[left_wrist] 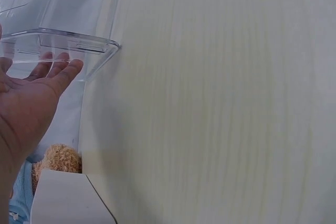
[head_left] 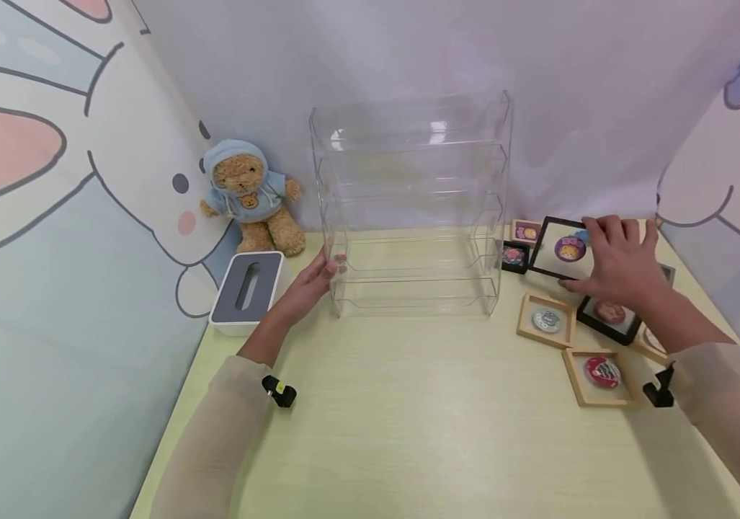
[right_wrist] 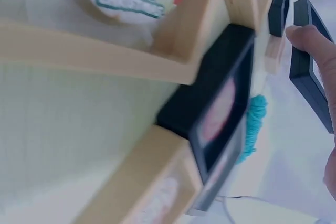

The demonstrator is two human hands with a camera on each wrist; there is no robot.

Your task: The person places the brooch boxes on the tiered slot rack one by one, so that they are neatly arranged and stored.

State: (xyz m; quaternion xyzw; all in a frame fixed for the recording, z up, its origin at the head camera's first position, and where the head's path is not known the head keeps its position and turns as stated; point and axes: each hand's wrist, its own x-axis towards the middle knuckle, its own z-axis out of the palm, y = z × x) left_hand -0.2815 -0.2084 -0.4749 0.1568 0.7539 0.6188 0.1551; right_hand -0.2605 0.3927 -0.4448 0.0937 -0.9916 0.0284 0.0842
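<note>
A clear acrylic display rack (head_left: 408, 292) with several tiers stands at the back middle. My left hand (head_left: 301, 292) holds its lower left side; in the left wrist view the fingers (left_wrist: 65, 74) lie at the clear panel's edge. On the right, my right hand (head_left: 622, 263) grips a black picture frame (head_left: 543, 252) with a round purple badge in it, thumb at the lower edge and fingers over the top. The frame is tilted, raised above the other frames. Beneath that hand lies another black frame (head_left: 625, 335) with a brownish round badge.
Wooden frames with badges, one grey-green (head_left: 546, 321) and one red (head_left: 603, 373), lie on the right of the table (head_left: 408, 418). Small frames (head_left: 514, 256) stand beside the rack's right side. At the left are a tissue box (head_left: 233, 288) and a teddy bear (head_left: 249, 194) in a blue hoodie.
</note>
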